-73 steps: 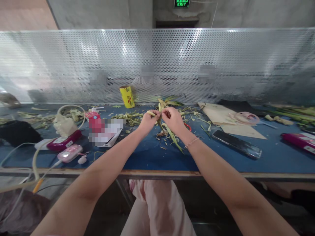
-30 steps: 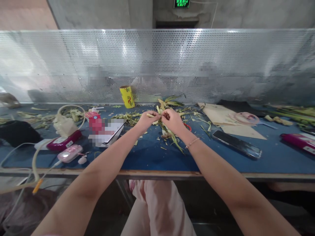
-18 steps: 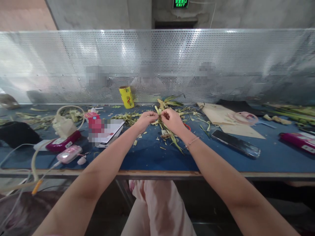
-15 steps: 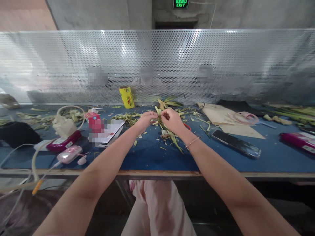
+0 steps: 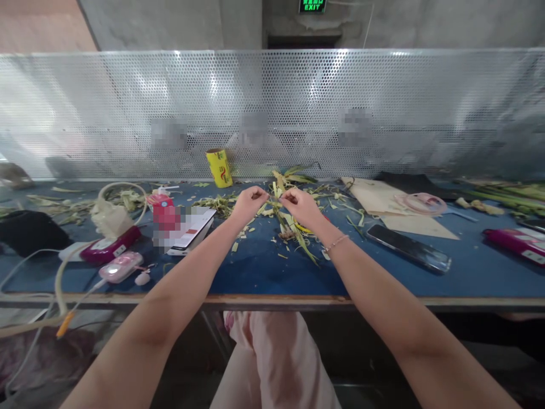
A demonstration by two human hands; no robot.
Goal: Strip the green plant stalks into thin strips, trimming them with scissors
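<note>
Fingers of both hands are hovering close together over the blue desk (image 5: 259, 275): the left fingers (image 5: 258, 192) are curling with their tips together, the right fingers (image 5: 290, 197) are bunching likewise, and whether either set is pinching a scrap is too small to tell. Well to the left of the fingers, a maroon device (image 5: 109, 248) is lying behind a pink device (image 5: 122, 267), and nearer to them a flat white device (image 5: 197, 228) is resting at a slant. Just left and beyond, a yellow roll (image 5: 219, 169) is standing with a slight lean. Below the gap between the fingertips, a leafy stalk (image 5: 305, 245) is lying on the desk, its long axis slanting from there toward the wearer and rightward, its thin leaf tip pointing near and right. A second ago the two sets of fingers were meeting, a pale stub jutting from the left; now a small gap is parting them and the stub is no longer showing. Under the right fingers' hand a yellow strip (image 5: 304, 228) is now appearing. Right of the fingers, a dark phone (image 5: 409, 249) is lying aslant, with tan sheets (image 5: 419, 227) spreading beyond it.
</note>
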